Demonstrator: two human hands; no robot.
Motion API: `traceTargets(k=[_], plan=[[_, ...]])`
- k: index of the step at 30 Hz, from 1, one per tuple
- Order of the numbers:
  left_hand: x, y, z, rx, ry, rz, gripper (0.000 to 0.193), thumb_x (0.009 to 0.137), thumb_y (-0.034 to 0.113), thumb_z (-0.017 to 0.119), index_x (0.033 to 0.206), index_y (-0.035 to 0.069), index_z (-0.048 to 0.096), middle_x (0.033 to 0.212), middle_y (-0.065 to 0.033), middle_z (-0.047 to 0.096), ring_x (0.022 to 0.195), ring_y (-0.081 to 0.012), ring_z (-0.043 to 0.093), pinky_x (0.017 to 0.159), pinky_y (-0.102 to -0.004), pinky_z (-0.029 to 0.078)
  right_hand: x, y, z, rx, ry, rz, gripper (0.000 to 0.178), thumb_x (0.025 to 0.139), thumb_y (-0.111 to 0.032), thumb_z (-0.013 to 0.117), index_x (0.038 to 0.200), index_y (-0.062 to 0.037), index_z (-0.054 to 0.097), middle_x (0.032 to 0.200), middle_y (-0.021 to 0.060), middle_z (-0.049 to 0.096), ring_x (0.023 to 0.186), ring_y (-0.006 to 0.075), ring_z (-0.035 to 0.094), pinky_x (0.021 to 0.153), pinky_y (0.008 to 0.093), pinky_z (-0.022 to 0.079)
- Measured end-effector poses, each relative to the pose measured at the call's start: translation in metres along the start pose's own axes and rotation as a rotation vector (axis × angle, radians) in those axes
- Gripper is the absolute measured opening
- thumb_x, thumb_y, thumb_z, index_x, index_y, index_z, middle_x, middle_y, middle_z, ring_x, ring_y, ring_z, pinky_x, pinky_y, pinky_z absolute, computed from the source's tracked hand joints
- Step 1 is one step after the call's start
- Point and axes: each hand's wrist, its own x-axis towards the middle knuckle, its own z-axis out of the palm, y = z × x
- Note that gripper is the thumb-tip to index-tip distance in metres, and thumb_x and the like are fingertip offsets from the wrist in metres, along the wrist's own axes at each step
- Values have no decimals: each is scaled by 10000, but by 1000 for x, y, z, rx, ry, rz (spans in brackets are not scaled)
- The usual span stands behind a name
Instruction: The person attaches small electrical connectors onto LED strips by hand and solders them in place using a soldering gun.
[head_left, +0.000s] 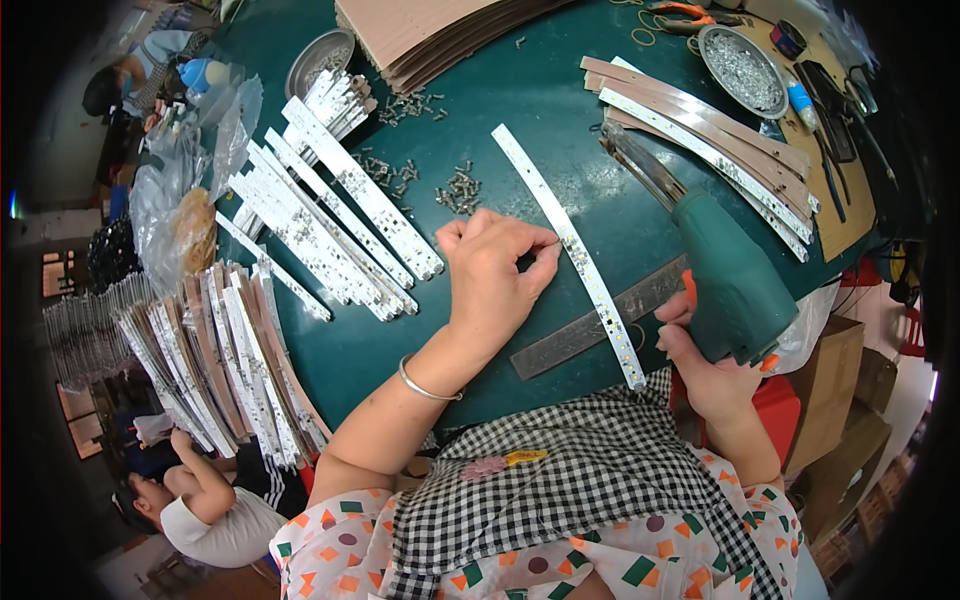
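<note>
A white LED strip (583,262) with yellowish LEDs lies slantwise before me, partly across a dark flat metal bar (560,342). My left hand (495,265) pinches thumb and forefinger together at the strip's left edge; anything between the fingertips is too small to make out. My right hand (715,375) grips a green pistol-shaped power tool (735,270) with an orange trigger. Its long metal nose points up and left, to the right of the strip and apart from it. Small metal pieces (459,188) lie loose just beyond my left hand.
Stacked LED strips (310,225) lie at left, and more stand packed at the table's left edge (220,360). Further strips (715,145) lie at far right. Metal bowls (742,70) (320,62), brown boards (440,35) and pliers (690,14) sit along the back. Another person (215,515) sits at lower left.
</note>
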Motion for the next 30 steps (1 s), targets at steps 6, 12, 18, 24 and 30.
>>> traceTargets(k=[6,12,18,24,30], plan=[[-1,-2,0,7,25,32,94,698,80,780,769,111,728,700,37,641,718,-144,558,804,-336,337,-5,-18,-4,93,138,246,308,799,107,674,1087,33,595,903,82,670,766,120,642,672,246,545],[0,-2,1,37,53,98,102,692,68,773,760,116,714,689,31,626,713,-154,557,775,-347,321,-19,-13,-17,117,144,296,614,758,64,701,1316,71,443,929,165,639,654,159,599,534,264,522],[-4,-5,2,10,28,56,92,714,82,775,774,115,714,689,23,614,699,-164,550,760,-346,313,-26,-22,-24,219,144,350,619,774,-47,747,1299,91,449,837,149,614,578,164,584,474,265,498],[-6,-6,4,-38,43,17,82,720,87,778,773,114,723,709,23,634,704,-159,555,764,-341,319,-28,-18,-32,206,-25,474,461,814,25,714,1221,66,502,912,116,618,631,139,608,531,250,525],[-6,-9,4,-44,41,16,85,716,85,780,773,122,729,720,29,642,715,-155,554,773,-346,320,-22,-24,-29,177,-34,468,430,825,25,703,1203,65,502,886,121,617,621,142,609,528,255,526]])
